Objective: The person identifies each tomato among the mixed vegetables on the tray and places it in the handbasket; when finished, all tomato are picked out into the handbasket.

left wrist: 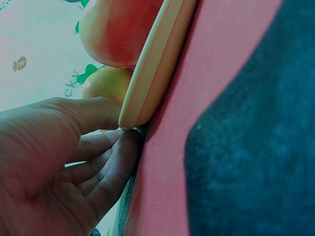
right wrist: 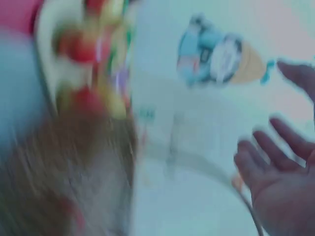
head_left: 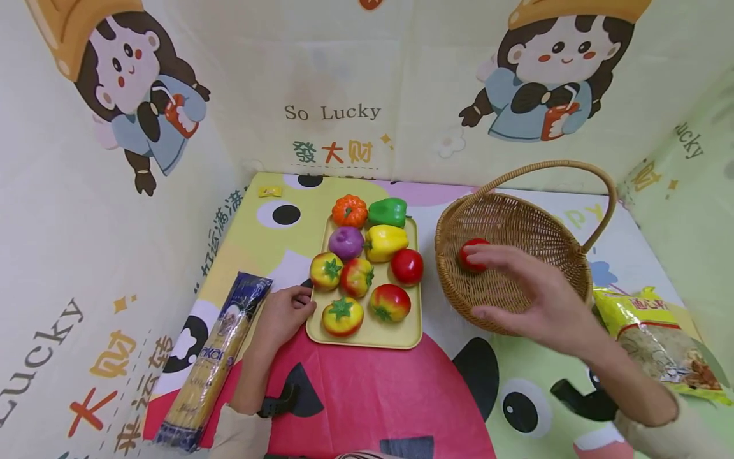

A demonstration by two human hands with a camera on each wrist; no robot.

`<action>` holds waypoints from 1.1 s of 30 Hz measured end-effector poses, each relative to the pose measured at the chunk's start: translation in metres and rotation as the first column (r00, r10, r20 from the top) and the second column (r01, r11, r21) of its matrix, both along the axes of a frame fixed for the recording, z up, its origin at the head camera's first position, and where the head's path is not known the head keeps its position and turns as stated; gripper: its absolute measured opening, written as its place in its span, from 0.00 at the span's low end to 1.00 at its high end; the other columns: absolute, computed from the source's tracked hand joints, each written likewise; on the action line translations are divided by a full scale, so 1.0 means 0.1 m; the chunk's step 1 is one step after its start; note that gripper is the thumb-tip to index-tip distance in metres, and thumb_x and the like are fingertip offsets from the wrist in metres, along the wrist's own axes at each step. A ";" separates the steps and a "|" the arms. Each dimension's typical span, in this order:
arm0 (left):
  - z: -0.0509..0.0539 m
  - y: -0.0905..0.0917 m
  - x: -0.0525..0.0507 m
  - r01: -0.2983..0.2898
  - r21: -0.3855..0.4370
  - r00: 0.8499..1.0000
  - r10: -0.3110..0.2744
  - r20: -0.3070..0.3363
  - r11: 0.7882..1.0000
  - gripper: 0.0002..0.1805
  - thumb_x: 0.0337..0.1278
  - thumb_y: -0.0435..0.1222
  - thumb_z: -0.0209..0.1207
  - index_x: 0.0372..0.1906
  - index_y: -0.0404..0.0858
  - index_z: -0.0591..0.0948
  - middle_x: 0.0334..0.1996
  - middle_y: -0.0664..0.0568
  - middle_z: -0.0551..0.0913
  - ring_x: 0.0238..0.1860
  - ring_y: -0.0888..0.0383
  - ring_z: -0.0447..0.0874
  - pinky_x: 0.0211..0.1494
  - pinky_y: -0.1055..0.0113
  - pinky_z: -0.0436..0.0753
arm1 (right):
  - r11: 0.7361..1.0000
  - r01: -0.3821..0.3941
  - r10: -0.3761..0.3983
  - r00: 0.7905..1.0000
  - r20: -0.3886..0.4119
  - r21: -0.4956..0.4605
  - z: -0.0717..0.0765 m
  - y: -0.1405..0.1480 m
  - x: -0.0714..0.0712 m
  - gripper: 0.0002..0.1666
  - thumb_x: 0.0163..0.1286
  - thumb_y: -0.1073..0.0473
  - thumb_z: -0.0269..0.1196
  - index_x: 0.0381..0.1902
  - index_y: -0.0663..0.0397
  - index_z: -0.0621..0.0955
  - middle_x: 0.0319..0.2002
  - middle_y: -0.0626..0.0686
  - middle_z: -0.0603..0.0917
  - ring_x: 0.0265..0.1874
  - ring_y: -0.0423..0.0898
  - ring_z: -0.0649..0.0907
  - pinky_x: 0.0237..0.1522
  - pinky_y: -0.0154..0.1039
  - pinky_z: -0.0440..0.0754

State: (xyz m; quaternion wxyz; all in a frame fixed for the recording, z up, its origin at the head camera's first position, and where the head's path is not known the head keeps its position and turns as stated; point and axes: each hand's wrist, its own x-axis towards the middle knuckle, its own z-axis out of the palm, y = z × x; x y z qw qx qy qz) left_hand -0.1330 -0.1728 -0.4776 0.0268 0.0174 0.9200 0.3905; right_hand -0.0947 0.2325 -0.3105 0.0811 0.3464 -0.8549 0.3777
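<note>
The spread right hand (head_left: 533, 296) overhangs a basket (head_left: 564, 261), left hand (head_left: 283, 313) pinching a tray (head_left: 373, 338), on cartoon cloth (head_left: 373, 395) between lettered walls (head_left: 430, 83).

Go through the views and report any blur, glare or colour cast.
Head: mostly sharp, small highlights on the yellow pepper and shine on the pasta packet; left wrist: dim, with a blue-green cast, though the left hand shows clearly; right wrist: basket and tray strongly blurred, background washed out, right hand crisper.
</note>
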 end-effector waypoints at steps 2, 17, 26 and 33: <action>0.00 0.00 0.00 0.000 0.001 1.000 0.000 -0.002 1.000 0.14 0.58 0.37 0.65 0.46 0.34 0.86 0.32 0.52 0.83 0.33 0.59 0.83 0.44 0.58 0.81 | 0.999 0.042 -0.040 0.998 0.055 -0.027 -0.18 -0.20 0.15 0.46 0.47 0.64 0.80 0.66 0.48 0.75 0.65 0.48 0.74 0.63 0.44 0.73 0.59 0.34 0.72; 0.02 0.00 0.01 -0.002 0.025 1.000 0.002 -0.009 1.000 0.14 0.58 0.37 0.65 0.47 0.34 0.85 0.31 0.53 0.83 0.32 0.60 0.82 0.42 0.60 0.81 | 0.920 0.391 -0.369 0.891 0.264 -0.033 -1.36 -0.98 -0.04 0.43 0.51 0.48 0.79 0.63 0.55 0.77 0.56 0.53 0.80 0.51 0.54 0.81 0.51 0.51 0.79; 0.01 0.00 0.00 0.003 0.020 1.000 -0.003 -0.011 1.000 0.14 0.58 0.38 0.64 0.47 0.35 0.85 0.32 0.53 0.83 0.32 0.60 0.82 0.43 0.60 0.81 | 0.906 0.424 -0.396 0.853 0.341 -0.009 -1.53 -1.01 -0.16 0.42 0.51 0.46 0.78 0.61 0.55 0.78 0.54 0.51 0.83 0.53 0.48 0.80 0.54 0.48 0.76; -0.01 -0.01 0.00 0.001 0.027 1.000 -0.001 -0.009 1.000 0.14 0.58 0.38 0.64 0.46 0.35 0.86 0.32 0.53 0.83 0.32 0.60 0.82 0.42 0.60 0.80 | 0.914 0.404 -0.370 0.868 0.330 -0.036 -1.56 -1.02 -0.18 0.35 0.51 0.50 0.78 0.58 0.53 0.82 0.50 0.49 0.84 0.48 0.46 0.82 0.51 0.46 0.78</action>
